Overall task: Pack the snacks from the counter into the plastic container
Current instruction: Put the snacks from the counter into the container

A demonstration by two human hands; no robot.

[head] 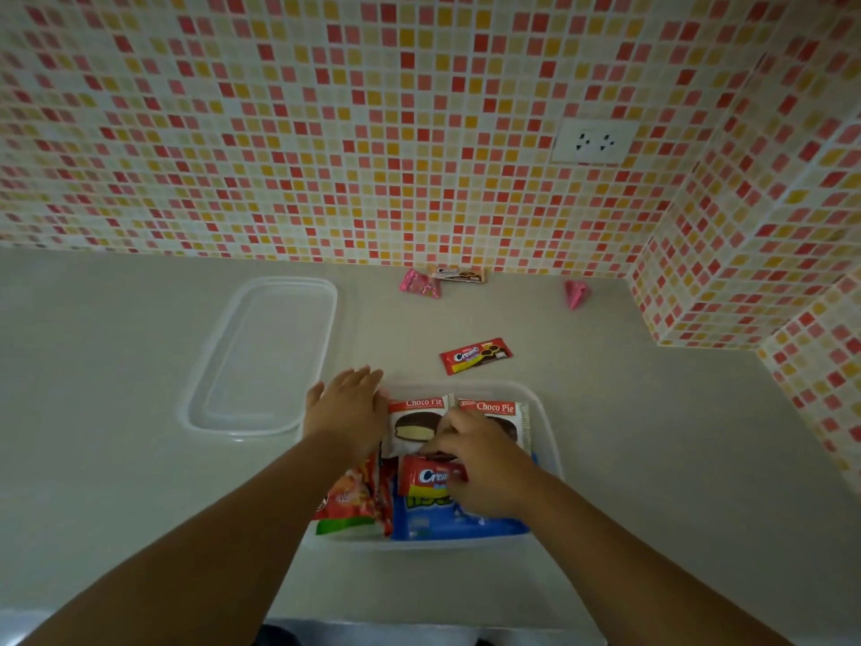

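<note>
The clear plastic container [545,426] sits on the counter in front of me. Inside lie two Choco Pie packs [414,424], a blue pack [461,526], and a red-and-green snack bag [354,501]. My right hand [484,463] is inside the container, shut on a red Cream-O biscuit pack [426,475] resting over the blue pack. My left hand [347,407] lies flat with fingers apart on the container's left far rim, holding nothing. On the counter beyond are another red Cream-O pack [475,355], a pink wrapper [419,283], a beige biscuit pack [459,274] and a pink cone-shaped snack [576,293].
The container's clear lid [265,361] lies flat on the counter to the left. A mosaic-tiled wall runs along the back and juts out at the right [727,272]. A white wall socket [594,141] is set in the tiles.
</note>
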